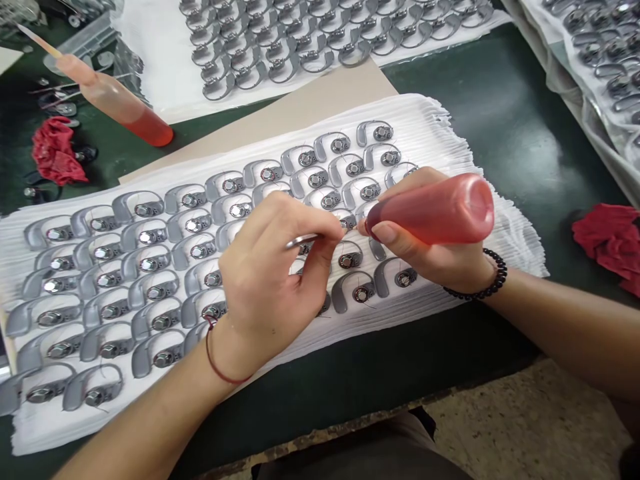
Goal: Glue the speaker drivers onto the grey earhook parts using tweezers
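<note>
My right hand (pixel 425 233) is wrapped round a squeeze bottle (pixel 445 208) of red liquid, tilted with its base towards me and its tip pointing down and left. In a pinch of thumb and forefinger, my left hand (pixel 275 267) grips slim metal tweezers (pixel 303 241), of which only a shiny end shows. The two hands nearly meet over an ear-hook earphone shell (pixel 346 220), partly hidden by the fingers. Around it lie rows of similar grey shells, each with a round metal speaker, such as the nearby one (pixel 349 259). The bottle's tip is hidden.
White layered foam sheet (pixel 425 127) carries the shells on a dark green table (pixel 500 87). A second squeeze bottle (pixel 125 110) stands tilted-looking at upper left, near a red cloth (pixel 57 150). Another red cloth (pixel 610 243) lies right. More grey hooks (pixel 280 67) fill a sheet behind.
</note>
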`<state>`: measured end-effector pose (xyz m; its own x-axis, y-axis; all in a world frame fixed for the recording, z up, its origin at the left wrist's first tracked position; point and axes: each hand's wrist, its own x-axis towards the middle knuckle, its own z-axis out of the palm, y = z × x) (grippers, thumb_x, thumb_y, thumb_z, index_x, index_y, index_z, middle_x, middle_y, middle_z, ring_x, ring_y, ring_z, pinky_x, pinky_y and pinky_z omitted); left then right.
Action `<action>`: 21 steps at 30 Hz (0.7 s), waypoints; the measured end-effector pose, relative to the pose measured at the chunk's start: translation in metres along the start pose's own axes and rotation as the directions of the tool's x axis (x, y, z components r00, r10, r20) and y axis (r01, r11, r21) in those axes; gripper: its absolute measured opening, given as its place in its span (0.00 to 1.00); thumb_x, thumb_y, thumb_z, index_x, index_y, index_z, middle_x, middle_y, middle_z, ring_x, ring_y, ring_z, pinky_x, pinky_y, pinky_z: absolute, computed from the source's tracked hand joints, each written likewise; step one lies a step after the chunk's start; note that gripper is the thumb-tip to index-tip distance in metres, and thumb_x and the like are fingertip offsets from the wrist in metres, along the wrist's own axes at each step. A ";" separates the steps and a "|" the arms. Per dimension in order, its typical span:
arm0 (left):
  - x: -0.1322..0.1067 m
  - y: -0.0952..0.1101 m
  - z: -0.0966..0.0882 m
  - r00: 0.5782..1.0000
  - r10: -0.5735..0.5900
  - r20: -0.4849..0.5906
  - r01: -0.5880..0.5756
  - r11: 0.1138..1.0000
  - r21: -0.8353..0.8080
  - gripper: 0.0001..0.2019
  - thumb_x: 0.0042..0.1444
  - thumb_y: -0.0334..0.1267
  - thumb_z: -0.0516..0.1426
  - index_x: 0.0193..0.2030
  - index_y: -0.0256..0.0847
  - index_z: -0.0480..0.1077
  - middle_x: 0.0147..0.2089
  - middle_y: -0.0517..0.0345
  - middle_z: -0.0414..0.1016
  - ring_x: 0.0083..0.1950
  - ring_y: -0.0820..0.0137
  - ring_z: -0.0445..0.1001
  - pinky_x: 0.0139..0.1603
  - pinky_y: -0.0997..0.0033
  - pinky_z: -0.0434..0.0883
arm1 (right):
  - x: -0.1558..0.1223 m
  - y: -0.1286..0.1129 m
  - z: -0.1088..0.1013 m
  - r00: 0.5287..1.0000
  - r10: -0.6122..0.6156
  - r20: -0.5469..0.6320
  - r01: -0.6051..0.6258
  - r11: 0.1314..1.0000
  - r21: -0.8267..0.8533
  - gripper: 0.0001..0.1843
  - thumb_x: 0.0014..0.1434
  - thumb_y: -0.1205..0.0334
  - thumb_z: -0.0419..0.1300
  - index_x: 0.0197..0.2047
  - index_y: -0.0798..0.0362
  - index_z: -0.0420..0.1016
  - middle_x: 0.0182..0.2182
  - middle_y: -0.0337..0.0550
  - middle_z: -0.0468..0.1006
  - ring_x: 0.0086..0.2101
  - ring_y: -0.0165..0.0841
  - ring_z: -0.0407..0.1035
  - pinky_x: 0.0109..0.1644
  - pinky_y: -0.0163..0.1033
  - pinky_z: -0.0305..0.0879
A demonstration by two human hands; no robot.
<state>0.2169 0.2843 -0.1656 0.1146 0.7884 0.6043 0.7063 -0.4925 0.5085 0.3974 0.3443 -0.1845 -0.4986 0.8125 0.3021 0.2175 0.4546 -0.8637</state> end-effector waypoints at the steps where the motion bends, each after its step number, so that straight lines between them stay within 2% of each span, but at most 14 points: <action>1: 0.000 0.000 0.000 1.000 0.002 -0.002 -0.002 1.000 0.004 0.10 0.51 0.23 0.58 0.33 0.45 0.66 0.30 0.63 0.70 0.30 0.74 0.68 0.30 0.71 0.69 | 0.000 0.000 0.001 1.000 0.002 -0.003 -0.002 1.000 -0.001 0.12 0.54 0.52 0.62 0.25 0.49 0.71 0.27 0.40 0.74 0.30 0.32 0.70 0.37 0.39 0.71; 10: -0.001 0.000 0.000 1.000 0.006 0.006 -0.006 1.000 -0.006 0.11 0.49 0.23 0.58 0.33 0.44 0.66 0.30 0.64 0.69 0.30 0.75 0.67 0.30 0.71 0.68 | -0.002 -0.002 0.005 1.000 -0.010 -0.024 0.010 1.000 0.018 0.11 0.54 0.52 0.63 0.29 0.50 0.71 0.27 0.40 0.74 0.30 0.32 0.70 0.38 0.39 0.71; 21: 0.001 0.000 0.000 1.000 -0.003 0.000 0.003 1.000 -0.023 0.13 0.48 0.20 0.58 0.33 0.43 0.66 0.29 0.64 0.69 0.30 0.76 0.67 0.30 0.72 0.68 | -0.004 0.003 0.007 0.994 0.008 -0.106 -0.006 1.000 0.024 0.12 0.53 0.51 0.63 0.29 0.50 0.71 0.27 0.40 0.73 0.30 0.33 0.70 0.38 0.41 0.72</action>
<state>0.2170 0.2851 -0.1653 0.1126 0.7897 0.6031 0.6904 -0.4987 0.5241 0.3940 0.3402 -0.1907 -0.4048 0.8504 0.3362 0.2003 0.4412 -0.8748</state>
